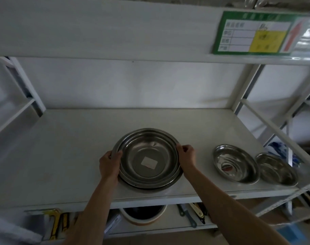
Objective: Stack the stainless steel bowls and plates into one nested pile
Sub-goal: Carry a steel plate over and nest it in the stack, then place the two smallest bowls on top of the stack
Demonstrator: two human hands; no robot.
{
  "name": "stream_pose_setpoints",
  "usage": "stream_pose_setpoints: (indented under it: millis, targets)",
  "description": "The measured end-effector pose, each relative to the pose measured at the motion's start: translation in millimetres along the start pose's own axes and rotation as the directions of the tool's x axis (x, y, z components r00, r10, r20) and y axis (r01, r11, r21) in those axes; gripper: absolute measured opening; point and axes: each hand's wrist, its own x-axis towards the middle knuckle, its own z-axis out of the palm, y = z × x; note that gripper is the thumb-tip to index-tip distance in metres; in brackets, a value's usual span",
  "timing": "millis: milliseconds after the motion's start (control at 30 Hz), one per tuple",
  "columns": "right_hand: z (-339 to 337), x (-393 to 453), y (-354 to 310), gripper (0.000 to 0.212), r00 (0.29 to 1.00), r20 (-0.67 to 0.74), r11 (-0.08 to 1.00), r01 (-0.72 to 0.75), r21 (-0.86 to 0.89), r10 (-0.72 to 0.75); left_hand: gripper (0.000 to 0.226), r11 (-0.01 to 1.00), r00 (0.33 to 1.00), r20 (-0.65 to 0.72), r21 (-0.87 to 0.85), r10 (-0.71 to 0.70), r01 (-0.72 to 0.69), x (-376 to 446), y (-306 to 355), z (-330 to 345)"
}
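Observation:
A pile of nested stainless steel bowls [148,152] sits near the front middle of the white shelf [66,156]; the top bowl has a white sticker on its bottom. My left hand [109,164] grips the pile's left rim and my right hand [187,159] grips its right rim. To the right, a medium steel bowl [236,163] lies alone on the shelf. A smaller steel bowl [277,168] lies beside it, close to the shelf's right end.
An upper shelf board [115,32] with a green and yellow label [253,35] hangs overhead. White frame posts [256,82] stand at the right. Below, a lower shelf holds a round pot [143,214], knives [191,216] and yellow-black packets [57,223].

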Motion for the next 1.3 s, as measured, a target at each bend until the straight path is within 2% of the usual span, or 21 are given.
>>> stream_pose_setpoints:
  millis: [133,233,300,400,500,600,767,1000,1133,1300]
  targets:
    - [-0.3,3.7,-1.4,0.03,1.0,0.007,0.999,-0.003,-0.043,0.004,0.018,0.998,1.0,0.004,0.064,0.011,-0.011,4.3,-1.3,1.0]
    - [-2.5,6.8,-3.1,0.034,1.0,0.026,0.99,-0.008,-0.142,0.012,0.036,0.974,0.997,-0.013,0.216,0.07,-0.065,10.1,5.2,-2.1]
    - [-6.1,8.0,-4.2,0.039,1.0,0.004,0.979,0.004,-0.206,-0.004,0.046,0.942,0.988,-0.066,0.316,0.142,-0.115,13.3,17.4,-3.3]
    - [-16.3,6.7,-12.6,0.036,0.987,-0.105,0.96,0.089,-0.267,-0.121,0.043,0.89,0.947,-0.072,0.369,0.314,-0.267,15.4,40.1,3.0]
    - [-31.6,6.1,-30.3,0.028,0.966,-0.148,0.944,0.161,-0.289,-0.21,0.035,0.845,0.894,-0.027,0.34,0.447,-0.413,5.0,63.3,21.8]
    - [-49.9,10.3,-41.9,0.025,0.948,-0.181,0.939,0.205,-0.275,-0.26,0.029,0.8,0.843,0.085,0.279,0.531,-0.532,-20.3,82.1,53.4]
    - [-90.7,10.7,-50.1,0.021,0.934,-0.264,0.959,0.186,-0.212,-0.24,0.025,0.763,0.758,0.279,0.114,0.59,-0.636,-66.0,93.1,115.9]
    - [-172.6,15.5,-27.4,0.022,0.889,-0.422,0.978,0.11,-0.178,-0.177,0.025,0.763,0.685,0.47,0.039,0.556,-0.646,-123.8,82.2,186.0]
    - [-226.3,13.3,-6.1,0.02,0.83,-0.55,0.991,0.022,-0.134,-0.093,0.032,0.836,0.721,0.568,0.102,0.396,-0.539,-148.1,61.9,210.6]
    - [-286.2,7.4,27.3,0.026,0.741,-0.67,0.997,-0.078,-0.01,0.051,0.045,0.892,0.768,0.606,0.207,0.207,-0.403,-168.8,32.3,230.9]
